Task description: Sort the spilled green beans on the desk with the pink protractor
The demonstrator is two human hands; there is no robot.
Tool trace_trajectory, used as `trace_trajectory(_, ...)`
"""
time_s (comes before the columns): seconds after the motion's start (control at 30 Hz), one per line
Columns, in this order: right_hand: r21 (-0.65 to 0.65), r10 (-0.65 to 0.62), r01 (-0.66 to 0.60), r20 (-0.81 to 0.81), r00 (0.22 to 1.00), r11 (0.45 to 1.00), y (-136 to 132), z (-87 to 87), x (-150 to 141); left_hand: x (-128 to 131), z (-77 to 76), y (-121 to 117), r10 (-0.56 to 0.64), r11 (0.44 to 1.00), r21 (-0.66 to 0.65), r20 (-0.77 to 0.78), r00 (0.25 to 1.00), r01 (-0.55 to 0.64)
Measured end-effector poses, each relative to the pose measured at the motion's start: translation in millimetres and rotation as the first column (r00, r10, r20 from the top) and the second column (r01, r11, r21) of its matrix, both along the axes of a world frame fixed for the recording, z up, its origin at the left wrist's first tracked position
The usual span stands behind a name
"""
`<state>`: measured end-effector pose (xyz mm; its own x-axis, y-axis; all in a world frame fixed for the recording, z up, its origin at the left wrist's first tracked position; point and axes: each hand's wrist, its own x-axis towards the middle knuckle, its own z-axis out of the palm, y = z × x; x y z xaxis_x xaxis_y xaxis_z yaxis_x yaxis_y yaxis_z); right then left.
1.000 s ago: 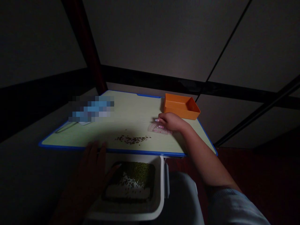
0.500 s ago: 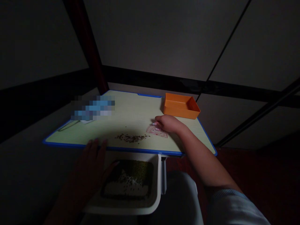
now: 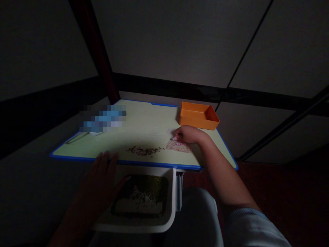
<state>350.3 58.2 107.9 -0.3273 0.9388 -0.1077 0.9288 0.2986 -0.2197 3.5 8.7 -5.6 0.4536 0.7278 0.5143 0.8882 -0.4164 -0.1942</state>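
Note:
My right hand (image 3: 189,133) is closed on a clear pinkish protractor (image 3: 178,147), pinching it near its upper side. The protractor's curved, marked part lies low over the tabletop; whether it touches is hard to tell. Just left of it, small dark grains (image 3: 144,151) are scattered near the front edge. My left hand (image 3: 100,180) is in shadow, fingers spread, with fingertips at the table's front edge and the thumb over the white drawer bin (image 3: 167,224). Green and dark grains (image 3: 154,187) lie inside that bin.
An orange box (image 3: 199,122) stands at the back right of the pale table (image 3: 144,120), which has a blue rim. A blurred-out blue and white item (image 3: 105,118) sits at the left. Dark cabinet panels (image 3: 167,41) rise behind.
My right hand has shifted a little to the right with the protractor, away from the scattered grains. My left hand stays at the table edge.

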Motion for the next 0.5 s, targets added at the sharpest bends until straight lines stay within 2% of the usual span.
trace_trajectory(0.13,-0.080,0.046,-0.053,-0.091,0.995,0.995,-1.2,0.8,-0.6,0.1,0.7,-1.3,-0.008,1.000,0.000,-0.018,1.000,0.008)
trace_trajectory(0.23,-0.080,0.066,-0.077,-0.130,0.989,0.994,-2.4,2.1,-3.1,-0.4,2.6,-1.4,-0.038,0.999,0.037,-0.008,0.999,0.039)
trace_trajectory(0.5,-0.026,0.007,-0.008,-0.050,0.999,1.000,-1.8,3.3,-3.7,-1.2,1.9,0.0,-0.010,1.000,-0.004,-0.023,1.000,0.010)
